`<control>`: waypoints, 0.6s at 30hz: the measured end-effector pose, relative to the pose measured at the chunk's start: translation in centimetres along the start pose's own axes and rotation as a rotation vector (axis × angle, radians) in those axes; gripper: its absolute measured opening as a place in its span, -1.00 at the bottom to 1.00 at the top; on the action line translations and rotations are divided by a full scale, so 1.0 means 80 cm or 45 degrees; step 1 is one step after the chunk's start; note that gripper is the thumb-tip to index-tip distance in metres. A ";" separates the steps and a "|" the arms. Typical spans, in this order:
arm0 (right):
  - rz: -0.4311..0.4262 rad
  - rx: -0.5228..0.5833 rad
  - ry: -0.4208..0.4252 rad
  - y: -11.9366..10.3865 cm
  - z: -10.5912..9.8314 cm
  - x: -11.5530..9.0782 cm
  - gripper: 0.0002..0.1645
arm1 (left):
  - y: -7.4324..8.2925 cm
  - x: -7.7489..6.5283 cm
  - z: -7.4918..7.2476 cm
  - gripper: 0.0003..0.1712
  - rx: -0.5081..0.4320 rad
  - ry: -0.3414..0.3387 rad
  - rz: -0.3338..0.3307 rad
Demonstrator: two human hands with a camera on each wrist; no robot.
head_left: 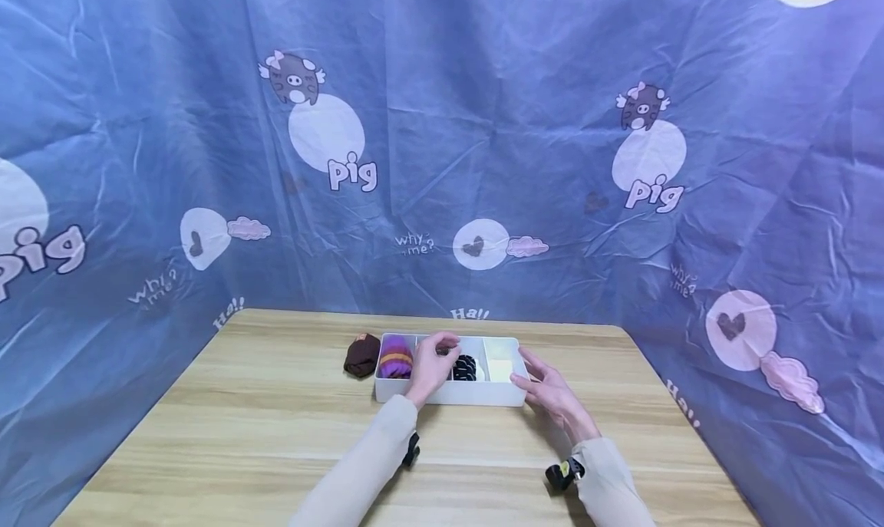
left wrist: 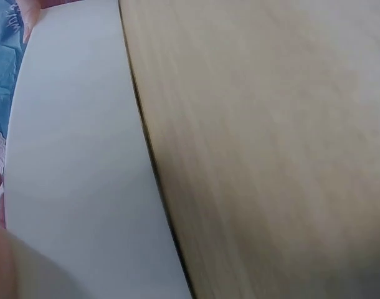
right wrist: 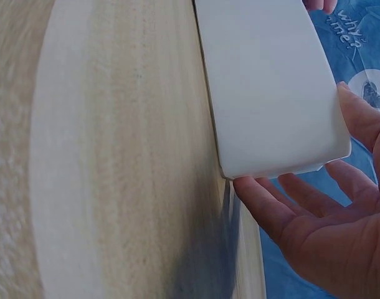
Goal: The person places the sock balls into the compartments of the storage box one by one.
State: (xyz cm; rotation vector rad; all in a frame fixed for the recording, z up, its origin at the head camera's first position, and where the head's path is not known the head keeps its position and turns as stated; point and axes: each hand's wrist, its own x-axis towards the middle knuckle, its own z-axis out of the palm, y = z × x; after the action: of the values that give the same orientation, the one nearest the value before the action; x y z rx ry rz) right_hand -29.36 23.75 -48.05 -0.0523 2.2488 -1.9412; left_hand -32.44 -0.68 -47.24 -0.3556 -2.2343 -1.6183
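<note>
A long white divided box (head_left: 452, 393) stands on the table. In its left compartment sits a purple and orange striped rolled bundle (head_left: 397, 358), perhaps a sock. A black bundle with white marks (head_left: 465, 368) lies right of the middle. My left hand (head_left: 433, 364) reaches in between these two with bent fingers; a bit of something dark shows under them, and whether they pinch it is hidden. My right hand (head_left: 552, 393) grips the box's right end, thumb at the front rim and fingers against the end wall (right wrist: 289, 173). Outside the box's left end lies a dark brown bundle (head_left: 362, 356).
The wooden table (head_left: 276, 435) reaches back to a blue printed cloth (head_left: 442, 143) that hangs behind and at both sides. The box's right compartment (head_left: 500, 366) looks pale inside. Black wrist cameras (head_left: 562, 475) sit on both sleeves.
</note>
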 end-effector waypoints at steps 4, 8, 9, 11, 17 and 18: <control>-0.004 0.014 0.003 0.002 -0.003 0.003 -0.06 | -0.001 0.001 -0.002 -0.88 -0.051 0.008 -0.002; -0.020 0.016 -0.001 0.002 -0.003 0.004 -0.06 | -0.002 0.004 -0.012 -0.87 -0.057 -0.005 0.028; -0.020 0.018 0.002 0.002 -0.003 0.004 -0.06 | -0.003 0.004 -0.015 -0.86 -0.056 -0.004 0.030; -0.024 0.011 -0.010 0.002 -0.003 0.003 -0.06 | -0.004 0.005 -0.022 -0.86 -0.057 0.007 0.041; -0.013 -0.002 -0.027 0.005 -0.004 0.002 -0.06 | -0.012 0.002 -0.043 -0.87 -0.041 0.058 0.057; -0.013 -0.004 -0.026 0.006 -0.004 0.002 -0.06 | -0.014 0.002 -0.046 -0.88 -0.032 0.070 0.057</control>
State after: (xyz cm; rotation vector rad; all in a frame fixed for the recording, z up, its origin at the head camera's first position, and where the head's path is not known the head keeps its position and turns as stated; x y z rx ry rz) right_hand -29.51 24.12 -48.49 -0.0836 2.2432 -1.9336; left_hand -32.50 -4.54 -47.09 -0.3613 -2.1523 -1.6149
